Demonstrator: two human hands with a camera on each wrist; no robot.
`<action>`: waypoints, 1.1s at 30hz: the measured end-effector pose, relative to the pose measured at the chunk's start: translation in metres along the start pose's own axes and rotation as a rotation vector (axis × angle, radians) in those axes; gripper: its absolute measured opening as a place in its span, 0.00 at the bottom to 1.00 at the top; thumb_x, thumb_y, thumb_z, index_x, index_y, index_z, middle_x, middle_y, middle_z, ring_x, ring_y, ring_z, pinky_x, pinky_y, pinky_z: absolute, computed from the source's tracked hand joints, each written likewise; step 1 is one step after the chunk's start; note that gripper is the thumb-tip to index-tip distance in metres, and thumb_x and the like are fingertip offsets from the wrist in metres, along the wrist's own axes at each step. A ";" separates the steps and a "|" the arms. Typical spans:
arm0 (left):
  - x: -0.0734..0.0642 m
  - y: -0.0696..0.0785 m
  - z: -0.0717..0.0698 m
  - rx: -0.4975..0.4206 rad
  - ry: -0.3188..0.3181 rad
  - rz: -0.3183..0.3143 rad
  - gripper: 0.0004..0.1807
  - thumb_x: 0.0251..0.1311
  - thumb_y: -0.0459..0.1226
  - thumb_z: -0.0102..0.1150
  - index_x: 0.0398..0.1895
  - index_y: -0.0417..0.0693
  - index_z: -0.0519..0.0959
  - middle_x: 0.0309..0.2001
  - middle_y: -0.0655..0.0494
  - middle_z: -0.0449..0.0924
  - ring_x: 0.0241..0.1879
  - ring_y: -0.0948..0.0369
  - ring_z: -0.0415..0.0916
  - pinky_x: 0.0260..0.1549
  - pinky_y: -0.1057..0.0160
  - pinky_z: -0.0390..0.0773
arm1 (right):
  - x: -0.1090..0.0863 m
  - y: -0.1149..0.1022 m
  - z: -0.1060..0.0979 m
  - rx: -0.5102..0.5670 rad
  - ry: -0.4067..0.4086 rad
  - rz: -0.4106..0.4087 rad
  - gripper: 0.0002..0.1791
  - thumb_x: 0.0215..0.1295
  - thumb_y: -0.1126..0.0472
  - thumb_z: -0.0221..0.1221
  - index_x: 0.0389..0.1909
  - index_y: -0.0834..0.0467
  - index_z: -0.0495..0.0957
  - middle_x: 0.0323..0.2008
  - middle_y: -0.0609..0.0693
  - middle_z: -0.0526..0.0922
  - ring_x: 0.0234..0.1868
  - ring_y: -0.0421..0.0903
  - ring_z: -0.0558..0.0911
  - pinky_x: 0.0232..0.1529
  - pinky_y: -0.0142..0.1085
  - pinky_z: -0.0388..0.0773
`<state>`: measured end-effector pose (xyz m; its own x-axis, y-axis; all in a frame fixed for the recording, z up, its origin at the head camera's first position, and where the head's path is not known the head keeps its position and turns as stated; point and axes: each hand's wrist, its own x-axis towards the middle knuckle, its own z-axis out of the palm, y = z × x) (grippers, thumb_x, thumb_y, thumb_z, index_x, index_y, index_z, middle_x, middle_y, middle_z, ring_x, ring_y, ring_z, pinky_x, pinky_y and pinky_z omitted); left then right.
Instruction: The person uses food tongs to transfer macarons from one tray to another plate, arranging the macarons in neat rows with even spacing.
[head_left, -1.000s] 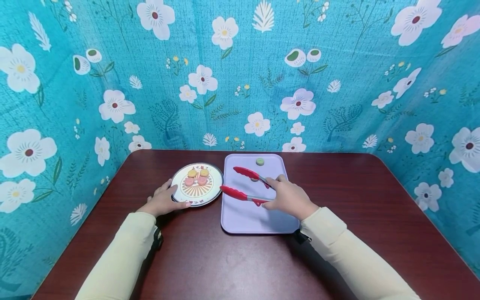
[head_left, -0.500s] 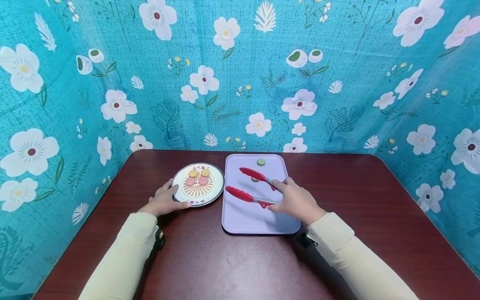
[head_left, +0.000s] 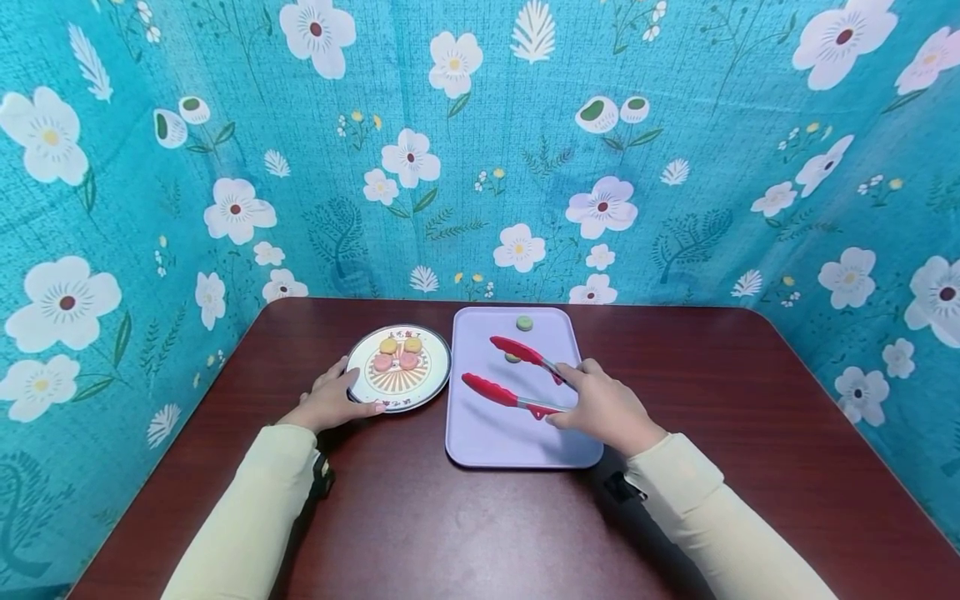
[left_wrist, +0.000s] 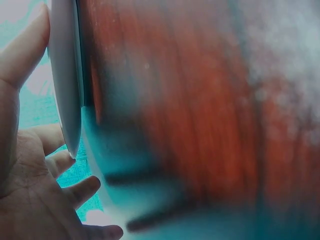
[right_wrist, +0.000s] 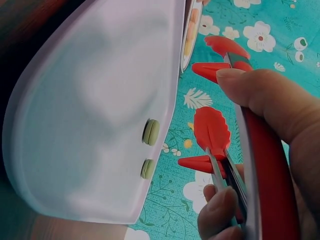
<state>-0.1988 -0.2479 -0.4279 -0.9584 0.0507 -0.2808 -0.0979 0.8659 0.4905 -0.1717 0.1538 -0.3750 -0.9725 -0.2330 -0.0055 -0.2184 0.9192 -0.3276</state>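
Observation:
My left hand [head_left: 330, 400] rests at the near-left rim of a round white plate [head_left: 433, 379], fingers spread and thumb along the edge. The left wrist view shows the thumb and fingers around the edge of the plate [left_wrist: 65, 75]. Two yellow macarons [head_left: 412, 344] and two pink macarons [head_left: 383, 362] sit on it. In my right hand [head_left: 611, 408] I grip red-tipped tongs [head_left: 491, 390], arms apart with nothing between them, above a lilac tray [head_left: 487, 442]. Two green macarons [right_wrist: 151, 132] lie on that tray; in the head view the tongs partly cover the nearer one.
Plate and tray stand side by side on a dark brown wooden table [head_left: 390, 525], a narrow gap between them. A turquoise flowered cloth [head_left: 480, 192] hangs behind the table and along both sides.
The right hand and the tongs have shifted right over the tray, the tongs still apart. The left hand stays at the plate. The whole view has drifted slightly.

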 end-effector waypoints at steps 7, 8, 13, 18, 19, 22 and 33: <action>-0.001 0.001 0.000 -0.003 0.000 0.001 0.59 0.47 0.62 0.66 0.74 0.38 0.52 0.75 0.37 0.37 0.69 0.34 0.40 0.60 0.25 0.43 | -0.003 0.004 -0.001 -0.002 0.011 -0.015 0.46 0.41 0.47 0.76 0.63 0.58 0.73 0.39 0.58 0.73 0.22 0.44 0.72 0.19 0.35 0.72; -0.001 0.001 0.000 -0.002 0.000 0.001 0.59 0.47 0.62 0.66 0.74 0.37 0.52 0.75 0.37 0.38 0.69 0.34 0.40 0.60 0.24 0.43 | -0.003 0.005 -0.001 -0.001 0.013 -0.017 0.46 0.41 0.47 0.76 0.63 0.59 0.73 0.39 0.58 0.73 0.22 0.44 0.72 0.19 0.35 0.71; -0.001 0.001 0.000 0.001 -0.002 -0.002 0.59 0.47 0.62 0.66 0.74 0.38 0.52 0.75 0.37 0.38 0.70 0.35 0.40 0.60 0.25 0.43 | -0.004 0.008 0.000 -0.006 0.019 -0.019 0.45 0.41 0.47 0.76 0.63 0.59 0.73 0.39 0.57 0.73 0.21 0.44 0.72 0.18 0.35 0.70; -0.001 0.002 0.000 -0.004 0.000 -0.004 0.59 0.47 0.62 0.66 0.74 0.38 0.52 0.75 0.37 0.38 0.70 0.35 0.40 0.60 0.25 0.43 | -0.005 0.011 0.001 0.000 0.023 -0.025 0.45 0.42 0.47 0.76 0.63 0.59 0.73 0.39 0.58 0.73 0.21 0.44 0.72 0.19 0.36 0.69; -0.001 0.002 0.000 -0.005 0.000 -0.006 0.59 0.47 0.62 0.67 0.74 0.38 0.52 0.75 0.37 0.38 0.70 0.35 0.40 0.60 0.25 0.42 | -0.006 0.012 0.001 0.000 0.024 -0.027 0.45 0.42 0.47 0.75 0.63 0.59 0.73 0.40 0.58 0.74 0.22 0.44 0.72 0.19 0.36 0.69; -0.002 0.003 0.000 -0.003 0.001 -0.013 0.59 0.47 0.61 0.67 0.74 0.37 0.52 0.75 0.37 0.38 0.70 0.35 0.40 0.61 0.25 0.42 | -0.006 0.014 0.002 -0.002 0.020 -0.024 0.45 0.43 0.47 0.75 0.63 0.60 0.73 0.42 0.59 0.74 0.24 0.45 0.72 0.20 0.36 0.70; -0.002 0.003 0.000 -0.001 0.008 -0.003 0.58 0.48 0.61 0.66 0.74 0.38 0.52 0.75 0.36 0.38 0.70 0.35 0.40 0.60 0.25 0.42 | -0.007 0.021 0.003 0.025 0.005 0.012 0.47 0.43 0.46 0.75 0.65 0.61 0.71 0.46 0.61 0.74 0.30 0.47 0.74 0.23 0.37 0.76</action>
<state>-0.1972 -0.2454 -0.4262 -0.9601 0.0439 -0.2760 -0.1015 0.8654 0.4906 -0.1695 0.1735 -0.3851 -0.9755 -0.2201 -0.0047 -0.2045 0.9137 -0.3511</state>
